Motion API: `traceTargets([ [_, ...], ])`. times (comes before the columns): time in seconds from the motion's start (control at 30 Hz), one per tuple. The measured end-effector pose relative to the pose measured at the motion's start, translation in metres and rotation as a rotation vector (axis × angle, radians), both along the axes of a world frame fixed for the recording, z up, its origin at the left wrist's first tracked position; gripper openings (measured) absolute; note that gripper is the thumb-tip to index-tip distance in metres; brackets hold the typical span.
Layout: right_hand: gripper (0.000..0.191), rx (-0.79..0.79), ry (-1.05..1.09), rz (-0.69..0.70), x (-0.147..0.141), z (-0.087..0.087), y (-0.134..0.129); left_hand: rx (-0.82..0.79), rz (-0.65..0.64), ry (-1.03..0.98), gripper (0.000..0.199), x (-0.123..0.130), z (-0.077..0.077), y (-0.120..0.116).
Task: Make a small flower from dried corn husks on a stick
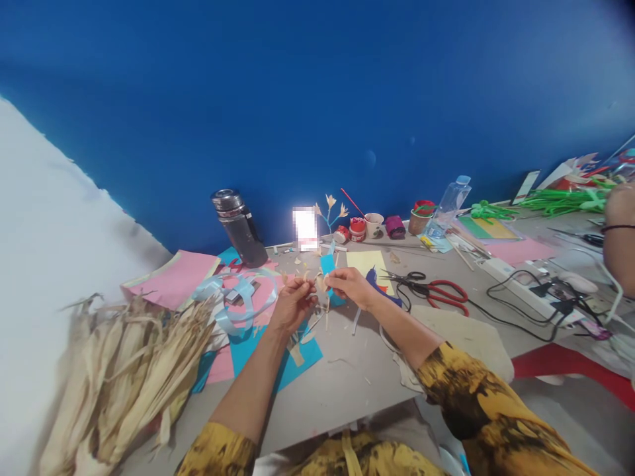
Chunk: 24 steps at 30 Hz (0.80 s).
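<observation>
My left hand is closed in a pinch over the table, with a small pale piece of dried husk at its fingertips. Just to its right, my right hand pinches a blue paper strip. The fingertips of both hands are close together, and further pale husk bits show between them. Below lies a blue paper sheet with husk scraps on it. Behind the hands stand husk flowers on blue stems. Black-handled scissors and red-handled scissors rest to the right.
A bundle of dried corn husks lies at left, near a light-blue ribbon coil. A dark thermos, a paper cup and a plastic bottle stand along the wall. A power strip with cables and another person's arm are at right.
</observation>
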State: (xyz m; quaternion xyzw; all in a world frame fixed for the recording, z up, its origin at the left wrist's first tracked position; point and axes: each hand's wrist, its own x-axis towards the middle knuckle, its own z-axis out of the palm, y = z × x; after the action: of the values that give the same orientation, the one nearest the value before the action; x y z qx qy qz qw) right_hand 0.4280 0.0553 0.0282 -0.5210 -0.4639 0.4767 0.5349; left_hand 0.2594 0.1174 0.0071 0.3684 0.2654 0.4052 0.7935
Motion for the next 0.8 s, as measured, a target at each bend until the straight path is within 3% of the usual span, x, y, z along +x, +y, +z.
traceTargets([
  [0.17,0.024,0.068,-0.412,-0.054,0.002,-0.001,0.0,0.043,-0.001,0.12,0.037,0.0,-0.003,0.0],
  [0.37,0.027,0.103,-0.528,-0.031,0.0,-0.004,0.001,0.15,0.126,0.257,0.041,0.006,0.001,-0.007],
  [0.5,0.023,0.128,-0.595,0.027,0.013,0.011,-0.002,0.154,0.165,0.221,0.04,0.008,0.004,-0.008],
  [0.67,0.02,-0.041,-1.076,-0.061,0.062,0.035,-0.029,0.153,0.333,0.217,0.033,0.004,0.0,-0.003],
  [0.73,0.031,-0.177,-1.263,-0.125,0.075,0.032,-0.043,0.166,0.389,0.234,0.03,0.002,-0.003,-0.001],
  [0.8,0.042,-0.283,-1.399,-0.105,0.08,0.022,-0.054,0.188,0.418,0.243,0.029,0.001,-0.006,0.001],
])
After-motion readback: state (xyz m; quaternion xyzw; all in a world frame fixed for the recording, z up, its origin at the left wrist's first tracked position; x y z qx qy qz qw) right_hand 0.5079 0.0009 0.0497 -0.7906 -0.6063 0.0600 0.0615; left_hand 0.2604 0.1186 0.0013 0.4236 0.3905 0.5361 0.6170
